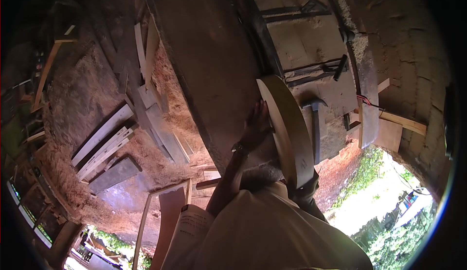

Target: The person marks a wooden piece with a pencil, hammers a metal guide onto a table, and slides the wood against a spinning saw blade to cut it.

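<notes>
A thick, curved wooden board (288,129) stands on edge across the near part of the workbench (209,65), its near end close to my body. My left hand (258,124) lies against the board's left face, fingers extended and fingertips touching the wood. At the near end, on the right side, my right hand (311,185) is wrapped about the board; the wood and my clothing hide most of its fingers. A hammer (316,124) lies just right of the board, head pointing away from me.
Bar clamps (316,70) lie on the bench's right side. On the left, several cut boards (104,141) rest on the sawdust-covered floor (73,104), with a wooden frame (168,190) nearer to me. A brick wall (408,61) rises at right.
</notes>
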`<action>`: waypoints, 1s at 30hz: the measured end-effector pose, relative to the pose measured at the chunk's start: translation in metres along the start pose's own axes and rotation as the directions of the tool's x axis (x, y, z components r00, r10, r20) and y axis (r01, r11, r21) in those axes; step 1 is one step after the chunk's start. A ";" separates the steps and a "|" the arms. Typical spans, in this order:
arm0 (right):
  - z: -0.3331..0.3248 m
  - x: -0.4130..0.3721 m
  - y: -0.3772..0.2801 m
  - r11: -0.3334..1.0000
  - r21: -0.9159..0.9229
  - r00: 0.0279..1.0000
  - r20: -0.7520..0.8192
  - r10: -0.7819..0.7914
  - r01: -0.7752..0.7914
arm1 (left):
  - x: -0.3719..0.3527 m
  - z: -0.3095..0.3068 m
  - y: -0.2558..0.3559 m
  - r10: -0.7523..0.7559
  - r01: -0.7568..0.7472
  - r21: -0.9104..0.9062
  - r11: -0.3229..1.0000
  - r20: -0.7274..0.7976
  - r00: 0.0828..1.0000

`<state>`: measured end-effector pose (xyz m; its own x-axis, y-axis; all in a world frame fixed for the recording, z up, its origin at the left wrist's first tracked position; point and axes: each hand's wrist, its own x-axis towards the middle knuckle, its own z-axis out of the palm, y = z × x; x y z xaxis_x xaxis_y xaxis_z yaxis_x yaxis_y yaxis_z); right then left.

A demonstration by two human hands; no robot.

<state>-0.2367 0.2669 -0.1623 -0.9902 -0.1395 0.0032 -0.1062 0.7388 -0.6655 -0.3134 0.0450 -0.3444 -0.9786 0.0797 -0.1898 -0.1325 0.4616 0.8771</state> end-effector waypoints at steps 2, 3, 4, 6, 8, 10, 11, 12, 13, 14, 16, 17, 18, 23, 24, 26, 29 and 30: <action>0.003 0.011 -0.009 1.000 0.004 0.999 -0.042 -0.025 0.026 | 0.002 0.010 -0.014 0.089 -0.088 0.020 0.996 -0.064 0.994; 0.003 0.012 -0.013 0.999 0.006 0.998 -0.060 -0.035 0.035 | 0.002 0.015 -0.020 0.142 -0.136 0.073 0.988 -0.091 0.986; 0.003 0.007 -0.005 1.000 0.006 0.999 -0.032 -0.011 0.011 | 0.004 0.019 -0.026 0.197 -0.182 0.129 0.975 -0.114 0.974; -0.003 0.014 -0.019 0.997 0.073 1.000 -0.005 -0.004 0.005 | 0.009 0.025 -0.032 0.270 -0.234 0.238 0.943 -0.130 0.954; -0.008 0.015 -0.024 0.996 0.088 1.000 0.024 0.010 -0.012 | 0.013 0.025 -0.028 0.307 -0.251 0.338 0.907 -0.121 0.944; -0.009 0.002 -0.015 0.998 0.056 0.998 0.044 0.038 -0.041 | 0.003 0.019 -0.017 0.304 -0.271 0.235 0.934 -0.117 0.946; -0.010 -0.007 -0.011 0.998 0.060 1.000 0.020 -0.001 -0.001 | -0.001 0.016 -0.013 0.306 -0.282 0.186 0.941 -0.116 0.945; -0.012 -0.016 -0.006 0.997 0.064 0.999 -0.004 -0.040 0.040 | -0.008 0.019 -0.006 0.273 -0.273 0.017 0.962 -0.118 0.955; -0.015 -0.027 -0.003 0.995 0.068 0.997 -0.025 -0.074 0.075 | -0.020 0.037 -0.009 0.236 -0.250 -0.153 0.956 -0.108 0.966; -0.020 -0.043 -0.001 0.988 0.112 0.994 -0.043 -0.099 0.104 | -0.034 0.038 -0.006 0.239 -0.249 -0.180 0.952 -0.076 0.968; -0.019 -0.077 0.021 0.995 0.096 0.999 -0.046 -0.013 0.017 | -0.061 0.041 -0.003 0.280 -0.278 -0.097 0.956 0.006 0.960; -0.022 -0.091 0.017 0.996 0.086 0.998 -0.046 0.037 -0.033 | -0.073 0.039 0.002 0.314 -0.315 0.008 0.949 0.064 0.947; -0.033 -0.100 0.014 0.995 0.087 0.999 -0.019 0.040 -0.038 | -0.086 0.036 0.006 0.341 -0.355 0.107 0.929 0.127 0.931; -0.045 -0.114 0.021 0.990 0.100 0.994 -0.061 -0.092 0.097 | -0.078 0.019 0.011 0.085 -0.032 -0.425 0.905 0.107 0.991; -0.048 -0.115 0.022 0.986 0.094 0.989 -0.066 -0.134 0.140 | -0.078 0.003 0.037 -0.155 0.212 -0.614 0.760 0.146 0.977; -0.058 -0.114 0.027 0.977 0.099 0.982 -0.011 -0.189 0.189 | -0.074 -0.016 0.071 -0.471 0.411 -0.826 0.386 0.206 0.857; -0.067 -0.118 0.032 0.958 0.087 0.960 0.044 -0.276 0.272 | -0.051 0.025 -0.003 -0.214 0.280 -0.945 0.168 0.242 0.946; -0.066 -0.121 0.031 0.952 0.092 0.954 0.048 -0.296 0.291 | -0.050 0.023 0.005 -0.248 0.294 -0.924 0.246 0.233 0.940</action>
<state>-0.1266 0.3504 -0.1339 -0.9089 -0.3833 0.1641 -0.3807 0.6024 -0.7016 -0.2619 0.0636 -0.3412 -0.8507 0.1665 -0.4985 -0.4655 -0.6790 0.5677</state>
